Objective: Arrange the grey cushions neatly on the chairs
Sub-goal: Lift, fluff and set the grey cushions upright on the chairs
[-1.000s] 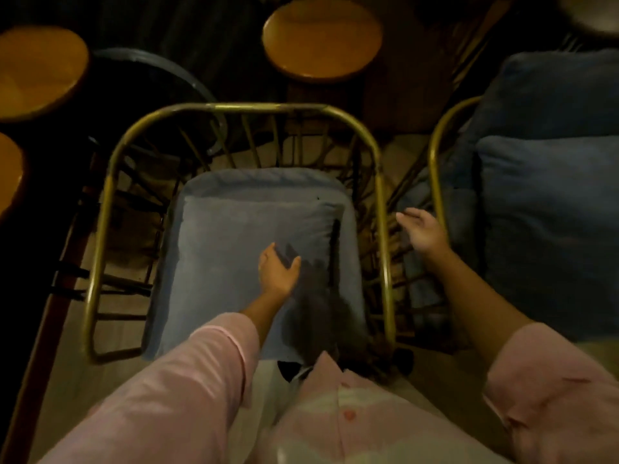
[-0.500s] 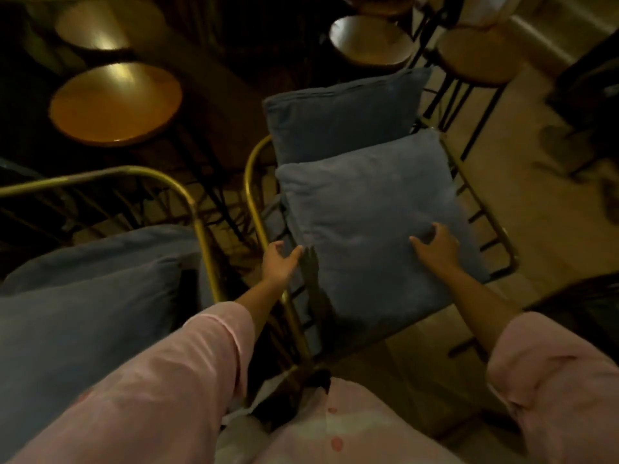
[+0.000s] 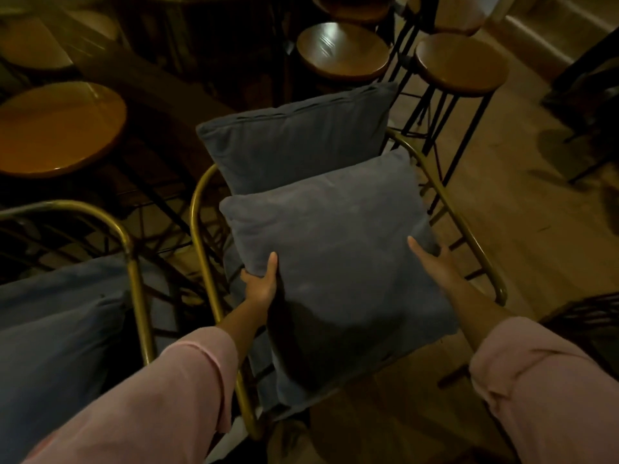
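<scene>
A large grey cushion (image 3: 338,262) lies on the seat of a brass-framed chair (image 3: 197,209) in the middle of the view. My left hand (image 3: 263,284) grips its left edge, thumb on top and fingers under. My right hand (image 3: 435,262) holds its right edge. A second grey cushion (image 3: 294,135) leans upright at the chair's back, behind the first. At the lower left another brass chair (image 3: 129,249) holds a grey cushion (image 3: 57,329) on its seat.
Round wooden stools stand around: one at the left (image 3: 60,128), two at the top right (image 3: 341,50) (image 3: 462,63) on thin black legs. Wooden floor (image 3: 522,209) spreads to the right. A dark table edge runs across the upper left.
The view swung from the left chair to the right chair. Both hands moved onto the front cushion's side edges and took hold of it.
</scene>
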